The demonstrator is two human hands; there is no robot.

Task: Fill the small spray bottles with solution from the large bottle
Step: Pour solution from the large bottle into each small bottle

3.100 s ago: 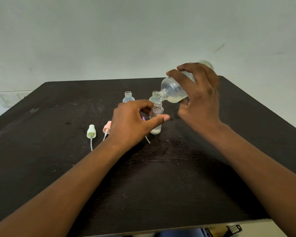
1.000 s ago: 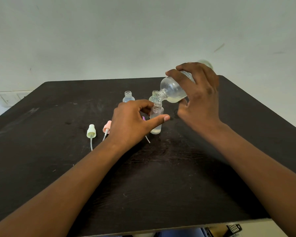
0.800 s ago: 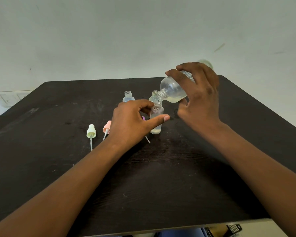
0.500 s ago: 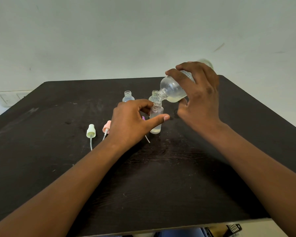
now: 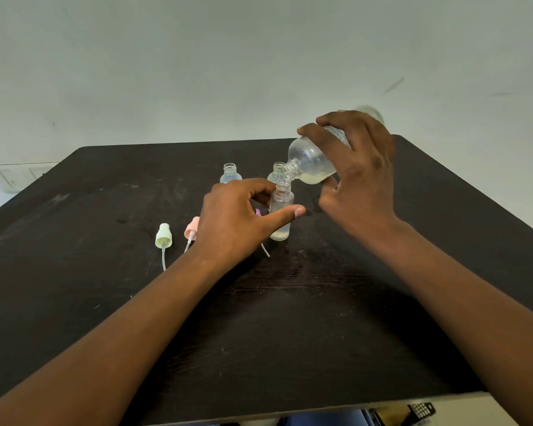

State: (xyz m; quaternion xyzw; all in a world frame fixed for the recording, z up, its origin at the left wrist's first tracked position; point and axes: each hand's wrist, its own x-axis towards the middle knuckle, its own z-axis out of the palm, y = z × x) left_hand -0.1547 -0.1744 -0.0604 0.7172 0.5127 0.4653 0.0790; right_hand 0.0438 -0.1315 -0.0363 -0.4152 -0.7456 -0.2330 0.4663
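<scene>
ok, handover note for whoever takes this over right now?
Left hand holds the small bottle upright on the table. Right hand tips the large bottle, mouth at the small bottle's neck.
Done: a little solution in its bottom.
Left: finish it; two open bottles behind, fill unclear. Spray caps lie loose, left.

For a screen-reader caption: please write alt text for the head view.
A right hand tips a large bottle into a small bottle gripped by the left hand on a dark table. Two open small bottles stand behind; spray caps lie left.
</scene>
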